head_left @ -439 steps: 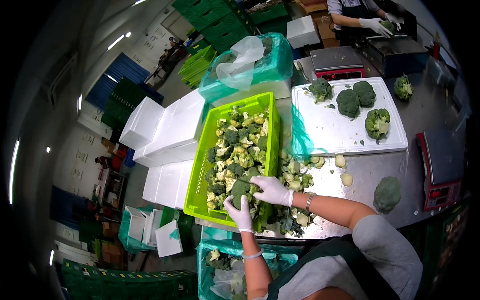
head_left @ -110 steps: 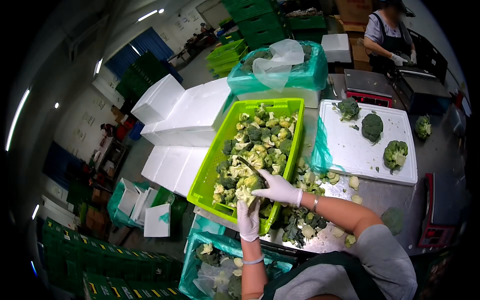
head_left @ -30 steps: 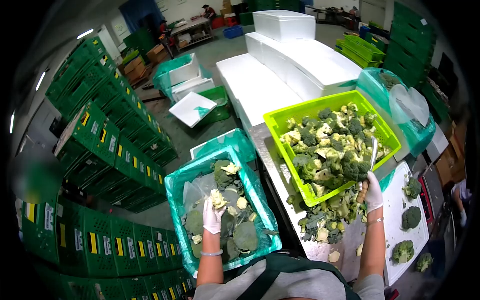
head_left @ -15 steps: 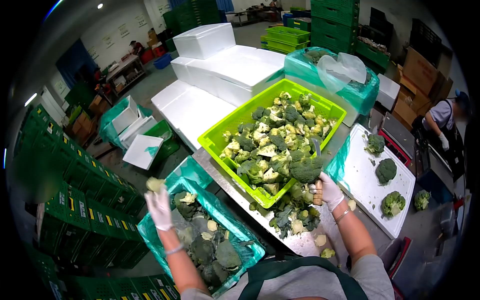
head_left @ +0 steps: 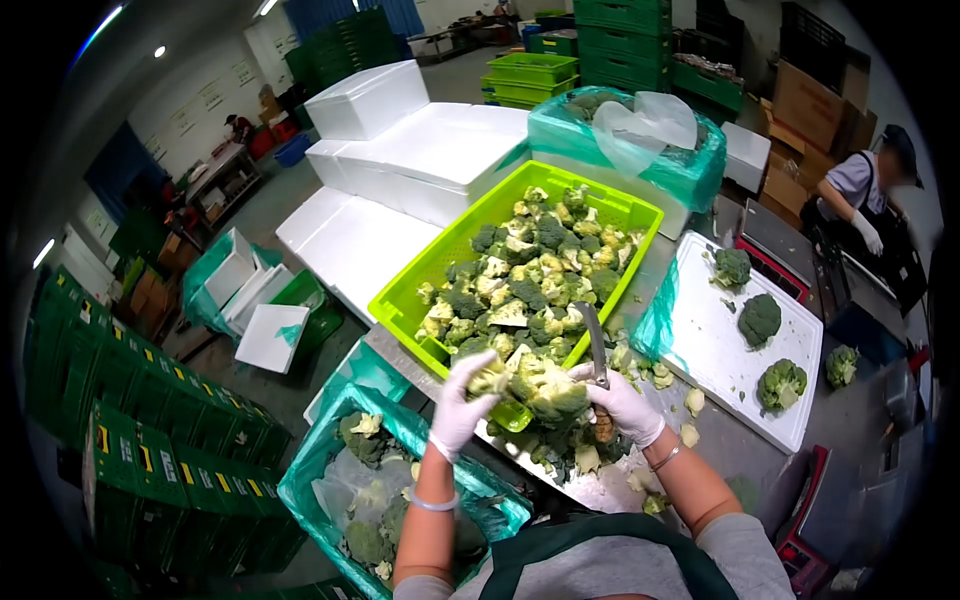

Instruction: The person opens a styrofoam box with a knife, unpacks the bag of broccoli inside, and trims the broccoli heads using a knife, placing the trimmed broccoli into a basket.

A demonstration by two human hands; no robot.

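Observation:
My right hand (head_left: 628, 412), in a white glove, grips a curved knife (head_left: 598, 345) by its wooden handle, blade pointing up. A broccoli head (head_left: 548, 388) is between my two hands, stem side showing, with the right fingers against it. My gloved left hand (head_left: 462, 408) has its fingers closed around a pale green broccoli piece (head_left: 487, 380) at the head's left side; whether that piece is still joined to the head I cannot tell. Just beyond, a lime-green crate (head_left: 400, 300) holds many cut florets. Leaves and stem scraps (head_left: 588, 458) lie below my hands on the metal table.
At lower left stands a box lined with teal plastic (head_left: 300, 480), with broccoli inside. A white foam lid (head_left: 690, 350) bears several broccoli heads on the right. White foam boxes (head_left: 400, 150) stand behind. A co-worker (head_left: 865, 190) is at far right; green crates (head_left: 150, 490) are stacked left.
My left hand has swung right from above the lined box, where it had a pale stem piece, to the broccoli. My right hand has drawn the knife and broccoli slightly left and nearer.

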